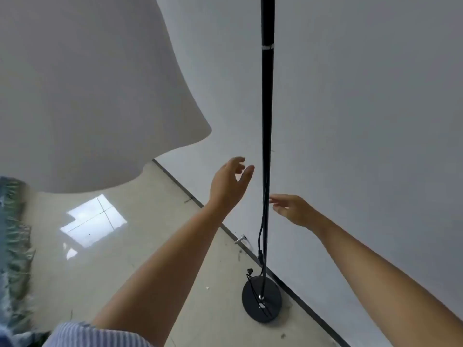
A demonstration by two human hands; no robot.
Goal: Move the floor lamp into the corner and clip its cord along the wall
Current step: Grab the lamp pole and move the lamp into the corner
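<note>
A black floor lamp pole (267, 101) stands upright on a round black base (261, 299) close to the white wall. Its large white shade (82, 91) fills the upper left. A black cord (261, 231) runs down beside the pole and loops over the base, ending in a small plug (249, 271) on the floor. My left hand (229, 184) hovers open just left of the pole, not touching it. On the pole's right, my right hand (292, 209) is open with its fingertips almost at the pole.
The white wall (363, 121) meets the glossy beige floor (105, 259) along a dark baseboard (225, 229). A small metal door stop (240, 239) sticks out of the baseboard near the lamp. Blue-green fabric (13, 246) lies at the left edge.
</note>
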